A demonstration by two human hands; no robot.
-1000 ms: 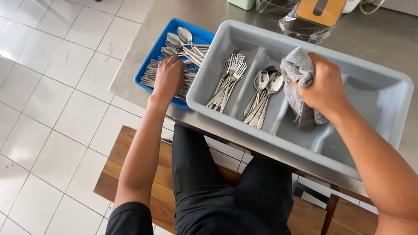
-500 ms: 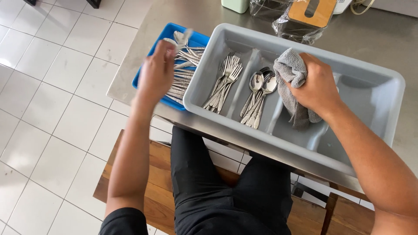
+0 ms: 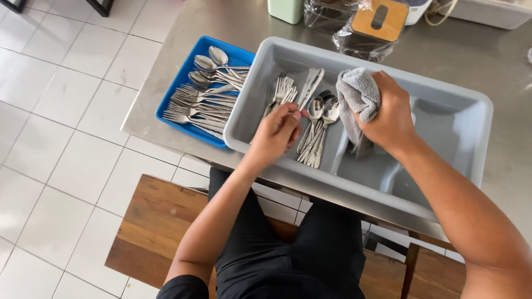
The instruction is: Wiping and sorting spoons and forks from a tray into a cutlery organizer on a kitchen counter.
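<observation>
Left hand [image 3: 275, 134] moved from blue tray [image 3: 191, 61] over grey organizer [image 3: 471, 105], pinching knife [image 3: 310, 83]; right hand [image 3: 390, 113] clamped on cloth [image 3: 357, 94]

A pale grey divided tray [image 3: 465, 119] sits on the dull steel-grey surface [image 3: 487, 61]. At its nine o'clock lies a bright blue tray [image 3: 200, 49] of silver cutlery [image 3: 202, 99]. The cloth [image 3: 359, 94] is grey; the floor [image 3: 61, 111] is white square tile; the bench [image 3: 149, 221] is brown wood.
</observation>
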